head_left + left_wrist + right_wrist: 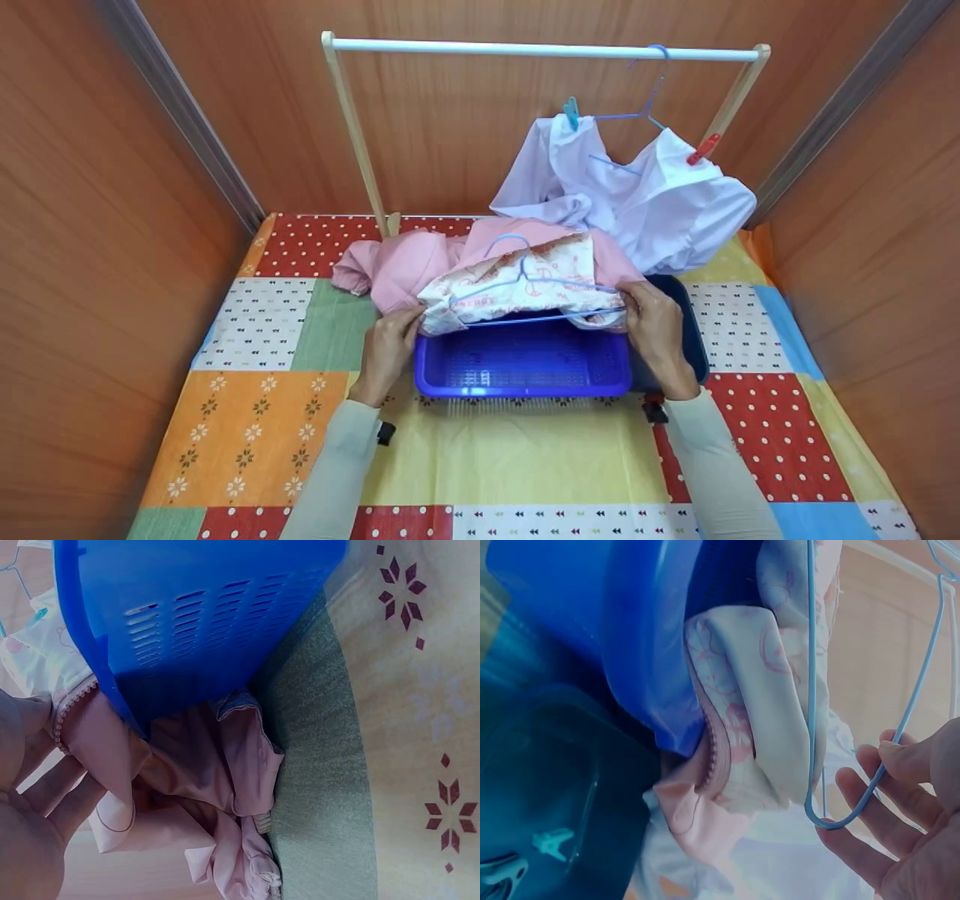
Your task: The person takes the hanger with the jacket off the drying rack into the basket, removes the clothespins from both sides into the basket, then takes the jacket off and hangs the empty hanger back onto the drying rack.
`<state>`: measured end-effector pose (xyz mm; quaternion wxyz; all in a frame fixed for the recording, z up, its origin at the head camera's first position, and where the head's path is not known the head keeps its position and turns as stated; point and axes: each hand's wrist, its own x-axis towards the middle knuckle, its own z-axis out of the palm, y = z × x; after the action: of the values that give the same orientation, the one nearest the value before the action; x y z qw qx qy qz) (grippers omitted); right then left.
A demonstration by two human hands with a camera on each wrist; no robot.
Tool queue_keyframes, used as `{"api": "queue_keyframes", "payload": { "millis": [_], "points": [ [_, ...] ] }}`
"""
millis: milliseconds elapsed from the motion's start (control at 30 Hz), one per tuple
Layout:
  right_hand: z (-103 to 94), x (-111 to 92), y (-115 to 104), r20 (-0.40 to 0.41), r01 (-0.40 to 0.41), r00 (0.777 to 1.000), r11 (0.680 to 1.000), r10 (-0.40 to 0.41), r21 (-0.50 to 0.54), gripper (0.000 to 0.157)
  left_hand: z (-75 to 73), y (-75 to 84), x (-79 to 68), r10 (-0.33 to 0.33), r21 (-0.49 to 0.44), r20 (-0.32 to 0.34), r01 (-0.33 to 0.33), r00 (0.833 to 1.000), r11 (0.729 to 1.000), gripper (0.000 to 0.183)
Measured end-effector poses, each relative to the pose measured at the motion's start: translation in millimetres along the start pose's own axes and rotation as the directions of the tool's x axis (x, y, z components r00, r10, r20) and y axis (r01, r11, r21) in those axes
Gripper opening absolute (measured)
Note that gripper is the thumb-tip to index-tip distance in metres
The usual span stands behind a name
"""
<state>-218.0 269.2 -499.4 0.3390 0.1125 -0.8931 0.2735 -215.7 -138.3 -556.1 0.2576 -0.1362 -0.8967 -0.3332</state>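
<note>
A pink garment [420, 259] with a white printed part [559, 262] lies draped over the back of a blue basket [525, 391]. Across the printed cloth lies a blue wire hanger [523, 274], hook pointing away from me. My left hand [386, 356] pinches the garment's edge near the hanger's left end; in the left wrist view, beaded trim [73, 701] runs beside the fingers. At the opposite end, my right hand [660, 330] holds the hanger's corner. The right wrist view shows the thumb on the wire [900, 727] with fingers behind it.
Behind stands a rack with a white bar [487, 48]. A white shirt [622, 195] hangs there on another hanger, with a teal clothespin [571, 112] and a red clothespin [703, 149]. A dark teal bin [694, 330] holding clips [553, 841] sits right of the basket.
</note>
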Motion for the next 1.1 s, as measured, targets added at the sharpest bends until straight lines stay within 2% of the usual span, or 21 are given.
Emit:
{"api": "queue_keyframes", "payload": {
  "millis": [367,567,1100],
  "points": [
    [-13.9,2,15,-0.029,-0.027,0.999,0.998,0.026,-0.049,0.017,1.2,0.3,-3.5,-0.013,0.007,0.010,0.013,1.000,1.000,0.019],
    [-22.5,2,20,-0.038,-0.049,0.998,0.996,0.046,-0.068,0.014,1.7,-0.6,-7.6,-0.033,-0.007,0.046,0.033,0.998,0.999,0.020],
    [-49.3,4,29,-0.019,-0.126,0.992,0.989,0.125,-0.077,0.014,4.2,0.3,-15.1,-0.013,-0.023,0.056,0.014,0.998,1.000,0.020]
  ]
}}
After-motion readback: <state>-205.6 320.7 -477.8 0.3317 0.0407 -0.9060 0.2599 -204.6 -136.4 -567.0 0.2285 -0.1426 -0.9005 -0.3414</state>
